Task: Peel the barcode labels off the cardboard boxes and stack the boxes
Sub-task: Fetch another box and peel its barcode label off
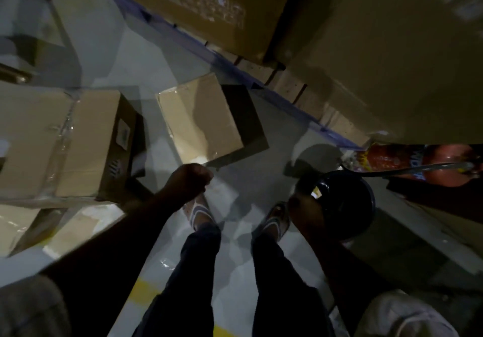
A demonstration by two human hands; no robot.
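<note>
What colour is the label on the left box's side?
The label is white with dark barcode-like print, on the brown cardboard box; head view.

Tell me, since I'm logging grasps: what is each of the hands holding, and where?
The right hand grips a dark glossy round object at its edge. The left hand is fisted, and it is too dark to tell if it holds anything.

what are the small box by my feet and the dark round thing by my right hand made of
The small box: matte brown cardboard, with shiny clear tape along one edge. The dark round thing: glossy, maybe plastic or glazed ware, given its bright reflection.
</note>
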